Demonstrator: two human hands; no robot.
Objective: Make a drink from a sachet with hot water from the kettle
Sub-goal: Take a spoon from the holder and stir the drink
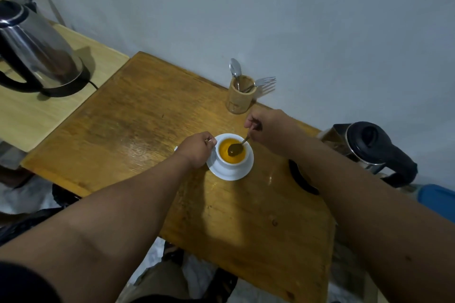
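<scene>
**Stirring step: orange drink in cup, both hands engaged**

Near field: two bare forearms reach in from the near edge of the counter (138, 115). No sachet visible anywhere in frame.

Mid field, slightly toward the far edge of the wooden top: white cup (232, 158) seated on white saucer (230, 174), filled with opaque orange liquid. Left hand (197, 149) is closed on the cup's left side, fingers at what looks like the handle (mostly hidden by the knuckles). Right hand (267, 128) pinches the stem of a spoon (236, 149) from above and to the right; the bowl sits at the liquid surface, tilted, apparently carrying some drink.

Judgement on technique: the cup looks nearly full, so keep strokes slow and small, bowl under the surface, scraping the bottom where powder tends to settle. Keep the left hand's brace so the cup does not skate on the saucer. Avoid clinking the rim; any slop lands in the saucer.

Far field: bamboo holder (240, 96) with a spoon and fork at the far edge; glass jug with black lid (364, 145) off the right edge; steel kettle (37, 49) on its base on the paler adjoining top beyond the left edge, well apart from the cup.
</scene>
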